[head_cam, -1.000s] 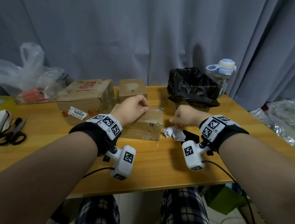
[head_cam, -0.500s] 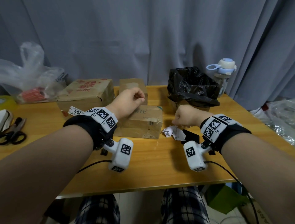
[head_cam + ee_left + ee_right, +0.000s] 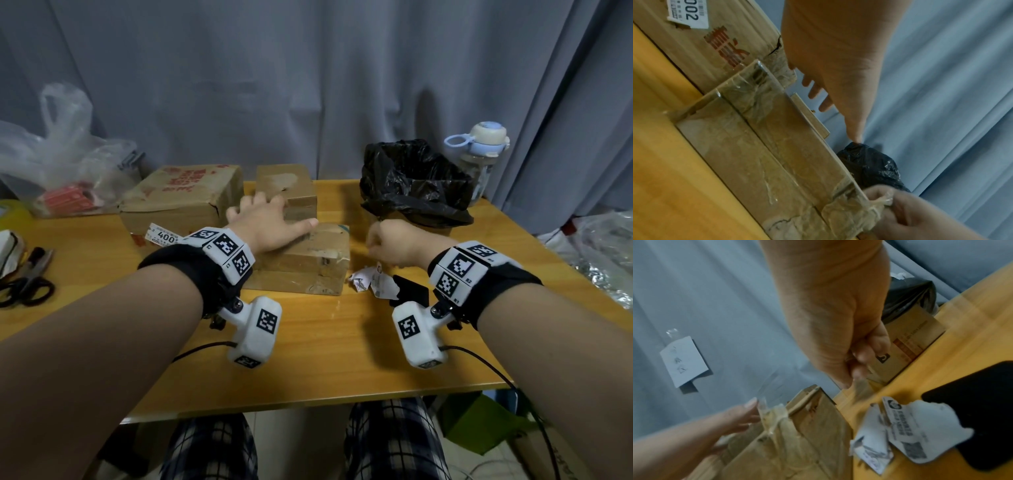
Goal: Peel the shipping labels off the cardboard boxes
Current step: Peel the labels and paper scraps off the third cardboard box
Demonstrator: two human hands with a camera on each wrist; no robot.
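Fingers of the left hand [image 3: 265, 224] are spread flat over the taped cardboard box [image 3: 308, 265] on the wooden table [image 3: 325, 342]. Clear tape is pinched by the clenched right hand [image 3: 394, 243]; torn shipping labels [image 3: 375, 282] lie beside the box.

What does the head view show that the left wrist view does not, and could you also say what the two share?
Only the head view shows the scissors at the table's left edge, the water bottle behind the black bag, and the torn label scraps on the table. Only the left wrist view shows clear tape pinched in the right hand at the front box's corner. Both show the left hand spread over the front box, and the 4002 label on the large box.
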